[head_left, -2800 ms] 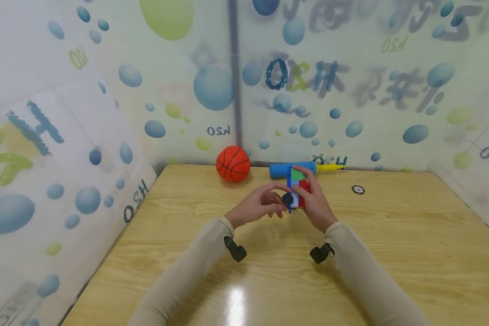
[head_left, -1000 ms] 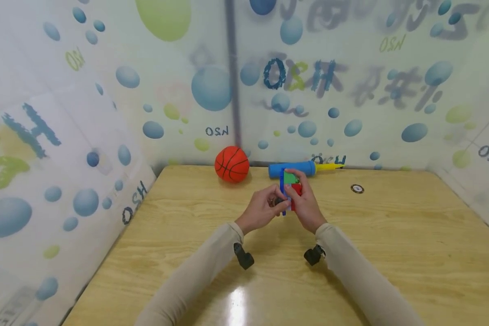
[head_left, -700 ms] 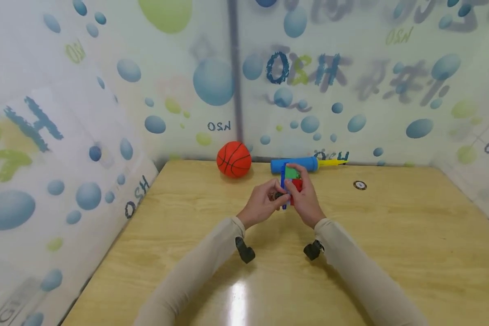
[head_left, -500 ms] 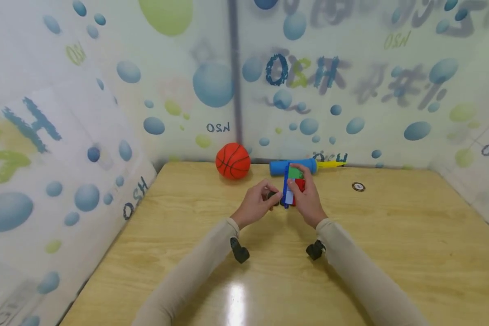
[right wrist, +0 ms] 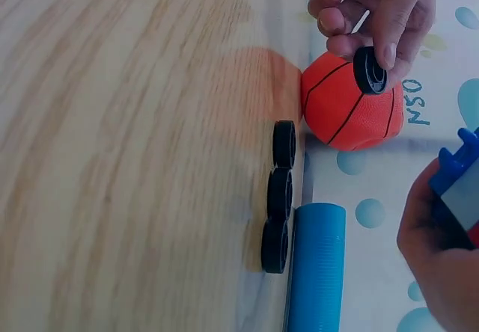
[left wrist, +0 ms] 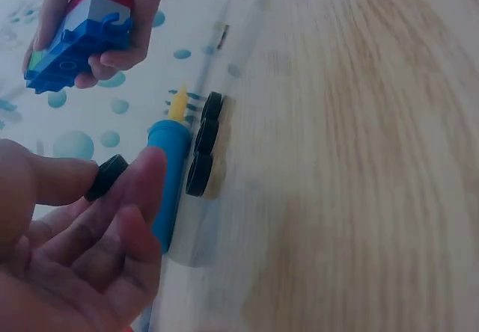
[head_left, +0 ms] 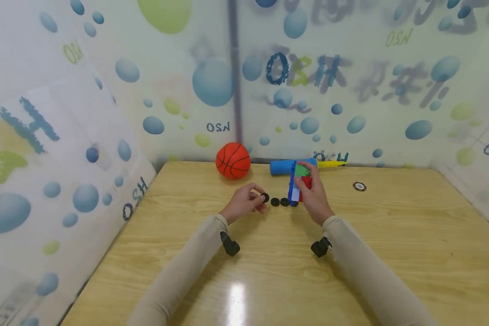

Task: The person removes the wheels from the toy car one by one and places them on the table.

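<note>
Between thumb and fingertips, my left hand (head_left: 243, 203) pinches a small black toy wheel (right wrist: 368, 72), held above the table. My right hand (head_left: 317, 201) grips a toy car body of building blocks (left wrist: 88, 34), with a blue base and green, red and whitish blocks on it. In the head view the body is held tilted up, its blue base facing left. Three more black wheels (right wrist: 280, 194) lie in a row on the table between the hands; the rightmost is partly hidden by the body in the head view.
At the back of the wooden table (head_left: 212, 271) sit a red basketball (head_left: 233, 161) and a blue hand pump (head_left: 282, 167) with a yellow nozzle. A round black-and-white chip (head_left: 359, 186) lies to the right. Patterned walls stand behind and left.
My left hand has drawn away leftward from the car body with a wheel pinched in it. The body has shifted slightly right, and the row of wheels on the table now shows.
</note>
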A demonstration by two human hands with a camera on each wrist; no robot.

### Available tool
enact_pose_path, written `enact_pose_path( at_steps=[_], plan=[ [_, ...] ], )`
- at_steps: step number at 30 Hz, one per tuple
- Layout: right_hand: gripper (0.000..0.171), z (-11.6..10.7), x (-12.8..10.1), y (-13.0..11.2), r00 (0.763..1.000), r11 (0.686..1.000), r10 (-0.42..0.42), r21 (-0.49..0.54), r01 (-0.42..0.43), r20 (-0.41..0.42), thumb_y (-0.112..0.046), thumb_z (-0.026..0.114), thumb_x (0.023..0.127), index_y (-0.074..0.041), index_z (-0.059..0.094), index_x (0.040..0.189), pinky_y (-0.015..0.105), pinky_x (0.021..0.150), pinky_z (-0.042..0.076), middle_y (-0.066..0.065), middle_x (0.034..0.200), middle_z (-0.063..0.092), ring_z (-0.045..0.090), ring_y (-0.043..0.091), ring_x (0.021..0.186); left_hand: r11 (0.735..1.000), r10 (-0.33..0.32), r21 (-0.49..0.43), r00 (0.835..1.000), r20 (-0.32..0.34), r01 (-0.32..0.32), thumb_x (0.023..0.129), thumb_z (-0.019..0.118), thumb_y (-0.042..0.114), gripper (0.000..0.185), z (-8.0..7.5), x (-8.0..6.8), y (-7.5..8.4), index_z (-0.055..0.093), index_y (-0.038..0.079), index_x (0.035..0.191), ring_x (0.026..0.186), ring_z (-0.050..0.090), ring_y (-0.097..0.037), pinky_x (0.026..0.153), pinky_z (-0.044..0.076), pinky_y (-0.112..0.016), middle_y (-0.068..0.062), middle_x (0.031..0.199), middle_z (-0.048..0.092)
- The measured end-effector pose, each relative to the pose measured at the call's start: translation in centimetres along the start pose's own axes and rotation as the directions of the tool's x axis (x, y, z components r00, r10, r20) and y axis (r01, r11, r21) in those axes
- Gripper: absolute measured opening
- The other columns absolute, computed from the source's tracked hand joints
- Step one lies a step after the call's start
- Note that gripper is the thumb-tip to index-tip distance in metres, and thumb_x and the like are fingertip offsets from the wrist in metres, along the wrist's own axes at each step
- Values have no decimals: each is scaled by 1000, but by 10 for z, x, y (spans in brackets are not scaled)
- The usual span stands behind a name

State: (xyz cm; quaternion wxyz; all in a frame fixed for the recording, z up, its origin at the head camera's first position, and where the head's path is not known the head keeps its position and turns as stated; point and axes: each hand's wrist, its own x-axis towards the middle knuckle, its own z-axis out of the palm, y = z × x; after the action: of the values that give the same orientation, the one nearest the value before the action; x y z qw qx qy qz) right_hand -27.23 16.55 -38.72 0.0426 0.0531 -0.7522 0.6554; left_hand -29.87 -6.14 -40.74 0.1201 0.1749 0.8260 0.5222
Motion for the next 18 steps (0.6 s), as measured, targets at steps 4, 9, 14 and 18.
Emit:
enact_pose_path(
  at_steps=[4,9,14,18],
  plan=[
    [50,0,-1,2,1000,1000,9,5,-9,2,-25,45,108,-34,29,154,27,76,57,23,151,34,50,38,119,1000,8,20,1000,-19,-8,101,61,14,18,-1,2,0,62,7,118,70,74,-16,63,53,-28,-18,88,76],
    [49,-1,0,4,1000,1000,6,1,-6,2,-25,45,108,-35,29,153,28,76,57,22,150,35,51,39,118,998,-3,65,999,-38,6,99,63,14,21,-3,7,1,67,9,120,75,75,-24,62,52,-25,-17,86,75],
    [49,-1,0,5,1000,1000,24,-10,-24,3,-25,44,108,-34,29,154,29,80,56,21,150,35,51,39,117,982,-23,188,999,-42,30,99,63,13,22,-3,14,0,71,10,119,68,68,-20,56,44,-21,-14,78,72],
    [51,-1,-1,6,999,999,36,-9,-36,11,-24,43,108,-31,27,155,30,82,56,22,149,35,52,39,116,946,-42,322,999,-25,48,99,62,13,21,-2,21,-1,73,12,116,59,56,-12,52,38,-21,-10,73,70]
  ],
)
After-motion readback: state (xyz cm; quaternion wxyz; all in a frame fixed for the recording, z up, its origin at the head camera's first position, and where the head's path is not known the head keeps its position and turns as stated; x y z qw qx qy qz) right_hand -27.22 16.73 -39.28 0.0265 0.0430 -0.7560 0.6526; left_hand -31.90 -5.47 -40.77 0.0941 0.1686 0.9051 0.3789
